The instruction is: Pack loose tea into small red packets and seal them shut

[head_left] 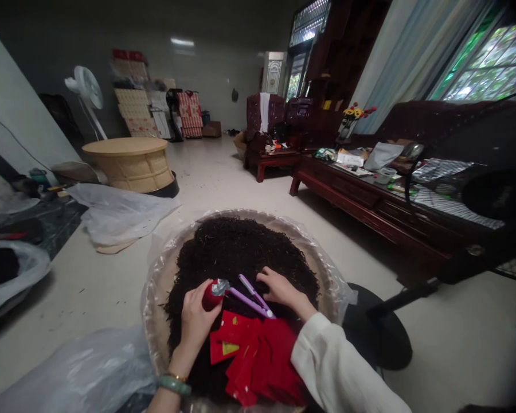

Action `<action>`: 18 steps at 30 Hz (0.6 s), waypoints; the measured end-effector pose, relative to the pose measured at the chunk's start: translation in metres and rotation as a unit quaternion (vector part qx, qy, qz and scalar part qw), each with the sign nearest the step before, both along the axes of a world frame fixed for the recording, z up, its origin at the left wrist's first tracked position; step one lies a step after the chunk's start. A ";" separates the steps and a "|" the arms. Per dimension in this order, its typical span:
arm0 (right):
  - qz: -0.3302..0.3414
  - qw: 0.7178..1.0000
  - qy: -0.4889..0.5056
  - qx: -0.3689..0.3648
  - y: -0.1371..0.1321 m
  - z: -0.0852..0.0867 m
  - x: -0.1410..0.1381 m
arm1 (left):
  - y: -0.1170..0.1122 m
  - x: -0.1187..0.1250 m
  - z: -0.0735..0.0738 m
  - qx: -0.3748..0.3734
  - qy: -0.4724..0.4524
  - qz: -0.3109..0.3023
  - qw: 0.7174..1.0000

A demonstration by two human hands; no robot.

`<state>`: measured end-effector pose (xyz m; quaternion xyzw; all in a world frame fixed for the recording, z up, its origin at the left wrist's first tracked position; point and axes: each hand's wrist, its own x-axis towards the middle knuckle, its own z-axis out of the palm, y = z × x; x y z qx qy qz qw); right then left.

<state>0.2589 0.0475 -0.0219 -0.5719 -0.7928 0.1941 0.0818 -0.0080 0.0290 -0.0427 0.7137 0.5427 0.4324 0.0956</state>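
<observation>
My left hand (198, 312) is closed around a small red packet (214, 291), whose silvery open mouth faces up and to the right. At the dark dried tea leaves (241, 244), my right hand (281, 289) has its fingers curled in and pinched together, their tips partly hidden. The leaves, which look like loose tea, fill a wide round basket (155, 310) lined with clear plastic. Between my hands, a purple clamp-like tool (250, 301), resembling a mini hair straightener, lies on the leaves with its arms apart. Nearer me, several flat red packets (258, 355) are spread in a pile.
A black fan stand base (378, 327) stands right of the basket. Behind it is a long dark wooden table (352, 198) with clutter. Plastic sheeting (120, 215) and a plastic-lined container (30, 269) lie left. A round woven stand (131, 163) and white fan (87, 86) are further back.
</observation>
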 end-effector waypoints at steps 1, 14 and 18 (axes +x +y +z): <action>-0.008 1.000 0.004 0.002 0.000 0.000 0.000 | 0.000 0.000 0.000 -0.001 -0.001 0.002 1.000; -0.116 0.961 0.248 0.029 0.013 -0.003 0.004 | 0.000 0.002 0.001 -0.015 -0.017 0.002 1.000; -0.158 0.923 0.349 0.027 0.020 0.009 0.002 | 0.002 0.005 0.002 -0.016 -0.023 0.002 1.000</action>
